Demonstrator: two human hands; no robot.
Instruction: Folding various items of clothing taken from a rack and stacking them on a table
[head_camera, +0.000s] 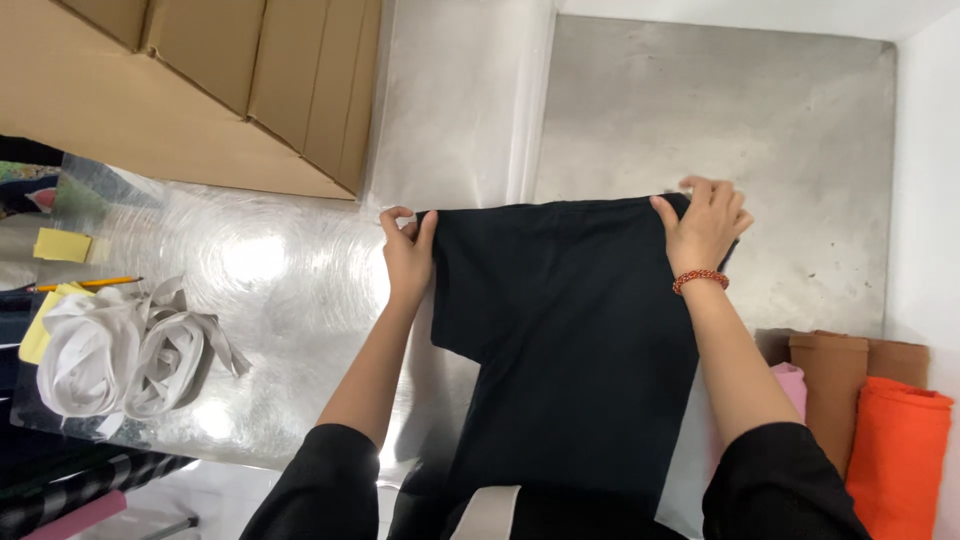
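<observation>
Both hands (408, 250) (703, 228) pinch the black garment's (570, 340) far corners, ribbon rolls (120, 355) lying left.

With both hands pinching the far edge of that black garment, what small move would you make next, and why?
Probably draw the left hand and right hand slightly apart to tauten the black garment. Each hand grips a far corner, and the cloth lies flat on the metal table with a step on its left edge.

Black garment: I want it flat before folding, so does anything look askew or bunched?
Nothing stands out. The black garment lies smooth on the metal table, its top edge pinched by the left hand and right hand.
</observation>
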